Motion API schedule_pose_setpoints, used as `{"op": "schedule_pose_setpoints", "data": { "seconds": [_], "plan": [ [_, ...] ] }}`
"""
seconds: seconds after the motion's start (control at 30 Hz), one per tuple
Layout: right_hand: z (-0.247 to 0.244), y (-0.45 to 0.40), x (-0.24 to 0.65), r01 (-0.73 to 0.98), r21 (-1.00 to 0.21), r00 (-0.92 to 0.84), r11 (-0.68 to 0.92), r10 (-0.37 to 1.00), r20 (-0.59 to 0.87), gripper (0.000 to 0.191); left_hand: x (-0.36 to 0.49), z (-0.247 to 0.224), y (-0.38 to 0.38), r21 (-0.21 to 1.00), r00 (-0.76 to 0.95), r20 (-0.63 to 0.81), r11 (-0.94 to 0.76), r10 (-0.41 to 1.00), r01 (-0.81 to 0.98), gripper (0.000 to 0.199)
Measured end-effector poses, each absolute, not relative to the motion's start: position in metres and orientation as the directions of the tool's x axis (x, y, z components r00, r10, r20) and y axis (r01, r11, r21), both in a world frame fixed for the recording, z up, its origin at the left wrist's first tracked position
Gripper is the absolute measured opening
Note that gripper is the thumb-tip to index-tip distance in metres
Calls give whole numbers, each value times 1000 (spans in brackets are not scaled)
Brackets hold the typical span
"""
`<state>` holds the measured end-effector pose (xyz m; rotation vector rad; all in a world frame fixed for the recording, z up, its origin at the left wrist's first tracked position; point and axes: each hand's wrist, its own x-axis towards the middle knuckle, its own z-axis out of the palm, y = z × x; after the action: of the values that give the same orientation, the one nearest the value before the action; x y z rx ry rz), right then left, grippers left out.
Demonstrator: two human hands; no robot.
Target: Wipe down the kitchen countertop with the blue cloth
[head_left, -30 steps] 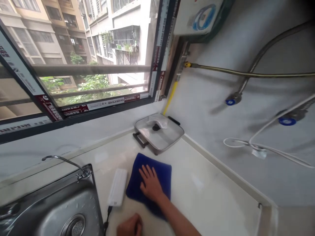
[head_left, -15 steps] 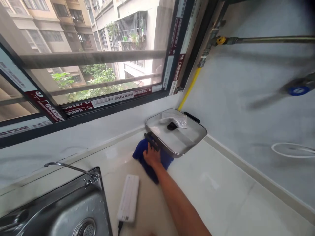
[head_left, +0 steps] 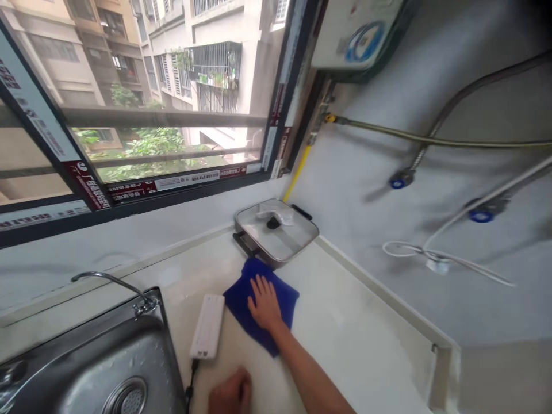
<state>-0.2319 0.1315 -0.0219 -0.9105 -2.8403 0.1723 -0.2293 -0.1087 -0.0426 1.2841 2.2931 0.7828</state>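
My right hand lies flat on a blue cloth, its fingers stretched out and slightly spread. The cloth is spread over the pale counter just in front of a rectangular electric pan with a glass lid, black side handles and plastic wrap around the lid knob. At the bottom edge, my left hand rests closed in a loose fist, with nothing visible in it. Left of the cloth sits a white power bank with a black cable plugged into its near end.
A steel sink with a curved tap is set into the counter on the left. A window is behind. Along the right wall run a yellow gas pipe, blue-handled valves and a coiled white cable.
My right hand has moved off the pan's near handle and back toward me, now flat on the spread cloth. My left fist has come into view. The view has shifted right.
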Motion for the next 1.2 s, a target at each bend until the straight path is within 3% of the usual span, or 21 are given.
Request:
{"op": "schedule_pose_setpoints", "data": {
  "seconds": [0.37,0.53,0.63,0.8,0.87,0.97,1.07,1.2],
  "plan": [
    [-25,40,-34,644,-202,-730,738,672,126,60,-231,-8,-110,598,-602,-76,520,795,610,21],
    [-35,3,31,727,-262,-598,635,773,213,61,-214,7,-94,575,-641,-87,564,763,593,31],
    [-38,-14,63,760,-300,-509,577,815,277,61,-167,11,-75,613,-525,-38,435,850,659,32],
    [-41,-28,118,745,-348,-434,569,810,394,59,-69,-7,-50,654,-198,256,-19,946,757,36],
    [-43,-30,139,762,-332,-405,556,809,427,61,-45,-19,-46,595,-127,328,-100,936,797,40],
    [-49,-31,162,754,-339,-395,563,800,452,63,-32,-31,-50,384,-23,423,-156,906,910,51],
    [-52,-31,170,716,-401,-370,572,797,477,58,-36,-34,-60,233,-32,432,-78,901,969,58],
    [-49,-38,179,666,-548,-232,505,839,492,48,-61,-35,-61,163,-76,425,6,902,987,61]
  ]
}}
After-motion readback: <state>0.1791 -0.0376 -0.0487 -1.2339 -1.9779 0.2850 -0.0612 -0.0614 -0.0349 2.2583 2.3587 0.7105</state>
